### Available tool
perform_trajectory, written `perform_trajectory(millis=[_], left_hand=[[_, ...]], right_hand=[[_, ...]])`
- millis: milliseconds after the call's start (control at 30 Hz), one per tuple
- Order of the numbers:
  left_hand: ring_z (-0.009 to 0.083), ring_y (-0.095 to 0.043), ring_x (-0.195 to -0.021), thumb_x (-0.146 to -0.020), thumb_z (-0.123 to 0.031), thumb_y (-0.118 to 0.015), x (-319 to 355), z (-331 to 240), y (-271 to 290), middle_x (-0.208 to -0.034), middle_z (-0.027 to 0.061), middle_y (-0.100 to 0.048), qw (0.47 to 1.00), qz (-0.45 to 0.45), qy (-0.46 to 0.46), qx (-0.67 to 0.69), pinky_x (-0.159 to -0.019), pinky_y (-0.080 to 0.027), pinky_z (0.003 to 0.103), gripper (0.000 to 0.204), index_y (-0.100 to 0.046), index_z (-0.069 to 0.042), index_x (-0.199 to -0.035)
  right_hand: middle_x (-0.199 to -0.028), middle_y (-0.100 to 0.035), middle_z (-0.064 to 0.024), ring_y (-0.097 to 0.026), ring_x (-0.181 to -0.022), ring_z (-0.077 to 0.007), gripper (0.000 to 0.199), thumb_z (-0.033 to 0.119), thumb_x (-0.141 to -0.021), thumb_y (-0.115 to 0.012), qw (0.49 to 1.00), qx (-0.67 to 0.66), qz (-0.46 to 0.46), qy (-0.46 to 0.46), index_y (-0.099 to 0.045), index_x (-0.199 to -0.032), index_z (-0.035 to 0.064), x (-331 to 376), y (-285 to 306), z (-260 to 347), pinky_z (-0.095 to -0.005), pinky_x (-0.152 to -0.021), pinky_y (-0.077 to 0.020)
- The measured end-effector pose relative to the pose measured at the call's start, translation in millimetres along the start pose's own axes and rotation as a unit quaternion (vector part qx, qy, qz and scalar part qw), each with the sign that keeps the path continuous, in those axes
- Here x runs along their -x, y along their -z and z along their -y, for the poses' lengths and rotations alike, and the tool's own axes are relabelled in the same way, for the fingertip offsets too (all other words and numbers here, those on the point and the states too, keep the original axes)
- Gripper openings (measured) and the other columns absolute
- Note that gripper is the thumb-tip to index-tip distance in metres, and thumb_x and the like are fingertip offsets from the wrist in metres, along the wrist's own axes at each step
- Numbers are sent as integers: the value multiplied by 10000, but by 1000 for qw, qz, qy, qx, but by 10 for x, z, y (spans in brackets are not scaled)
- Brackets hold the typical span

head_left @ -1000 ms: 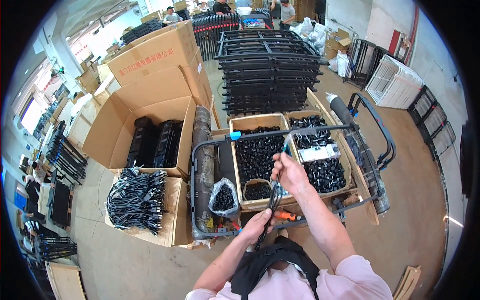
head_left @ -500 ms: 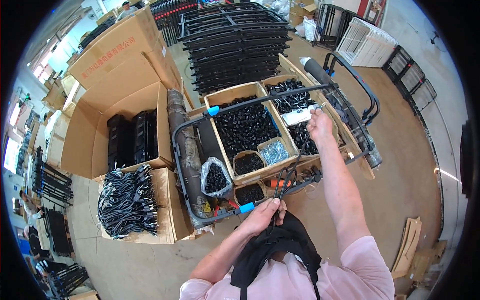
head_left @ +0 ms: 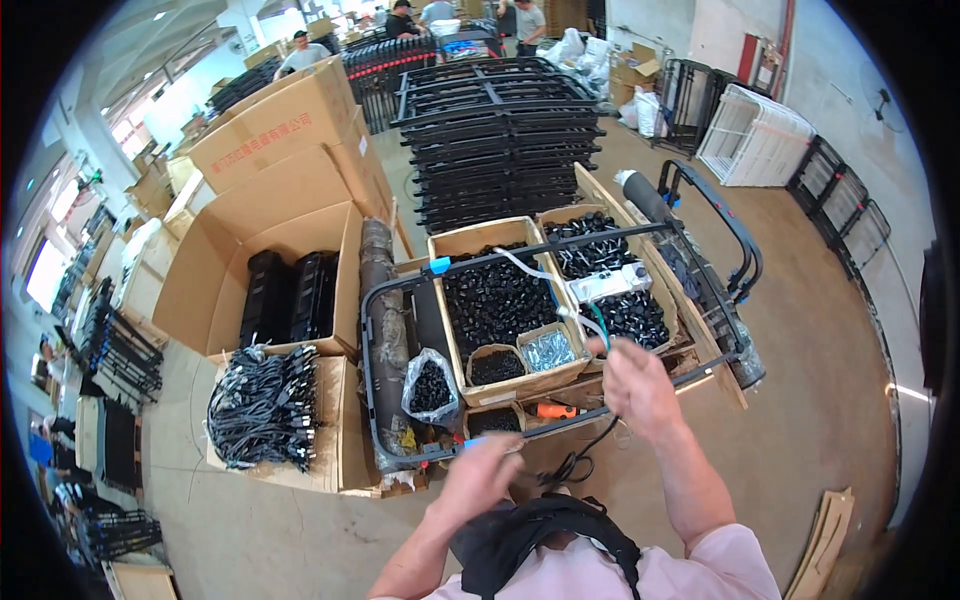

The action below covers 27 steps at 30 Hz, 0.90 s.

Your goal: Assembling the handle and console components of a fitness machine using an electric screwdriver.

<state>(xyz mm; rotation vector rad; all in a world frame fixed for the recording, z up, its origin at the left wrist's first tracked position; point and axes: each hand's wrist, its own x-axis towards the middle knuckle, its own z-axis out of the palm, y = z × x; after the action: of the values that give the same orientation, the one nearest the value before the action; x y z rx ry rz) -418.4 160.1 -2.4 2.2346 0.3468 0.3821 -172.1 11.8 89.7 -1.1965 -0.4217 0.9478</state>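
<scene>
Right hand [head_left: 638, 385]: raised over the near rail of the frame, fingers pinched on a thin black cable [head_left: 592, 447]; its upper end meets the fingers, its lower end gathers in a loose loop.
Left hand [head_left: 490, 477]: blurred, low beside the frame's near left corner; whether it grasps anything cannot be told.
Cable, axis: long and limp, running steeply from the right hand down and leftward toward the left hand.
Metal frame [head_left: 372, 330]: black tube, rounded corners, blue clips, lying flat across the boxes.
Cardboard box [head_left: 483, 238]: brown, open-topped, filled with small glossy black parts.
Small tray [head_left: 548, 349]: cardboard, holding shiny silver screws.
Plastic bag [head_left: 430, 380]: clear, crinkled, with black pieces inside.
Orange-handled tool [head_left: 556, 410]: lying under the near rail.
Cable bundles [head_left: 262, 404]: black, tangled, heaped on a flat carton to the left.
</scene>
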Motion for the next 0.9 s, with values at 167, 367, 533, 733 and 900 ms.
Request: perform_trajectory(millis=[167,367,533,733,900], left_hand=[[355,-644,-1124,-875,-19,-699,-342,-751,465,-1151,143,-706,911,-378,-146,-83,-1013,-493,471,206,-723,-29,-1080],[326,-649,-1196,-1058,-244,-553,-691,-927,-7,-1185,126,-737,988,-150,-4,-42,-1079,-458,429,287,-749,-43,-1116],[133,-642,-788,-1143,-493,-369,-231,-535,-757,-818,46,-714,901,115,244,339,-776,-499,348,607,-743,-16,-1107],[82,-562,-709,-1123,-253,-533,43,-717,-1265,-801,-10,-615,797,-75,288,526,-677,-470,240,305,-721,-21,-1182],[87,-578,-766,-1100,-233,-576,92,-685,-1294,-849,2,-622,784,-171,279,528,-698,-490,243,294,-695,-2,-1236]], right_hand=[[-683,-442,88,-362,-570,-19,361,287,-1107,-554,992,49,110,-45,-667,-1349,45,465,221,-319,-203,-513,-305],[-722,-545,48,-477,-642,-50,333,271,-1095,-579,957,245,151,47,-717,-1318,66,764,510,-466,-241,-588,-405],[-769,-632,-13,-543,-697,-94,303,212,-1080,-580,934,298,150,132,-724,-1288,45,868,690,-582,-281,-660,-468],[-853,-730,-78,-610,-729,-124,279,196,-1056,-574,935,306,176,38,-743,-1237,68,825,832,-814,-307,-698,-506],[-910,-744,-134,-702,-793,-239,269,214,-1059,-569,914,327,237,23,-730,-1186,39,760,764,-959,-356,-747,-539]])
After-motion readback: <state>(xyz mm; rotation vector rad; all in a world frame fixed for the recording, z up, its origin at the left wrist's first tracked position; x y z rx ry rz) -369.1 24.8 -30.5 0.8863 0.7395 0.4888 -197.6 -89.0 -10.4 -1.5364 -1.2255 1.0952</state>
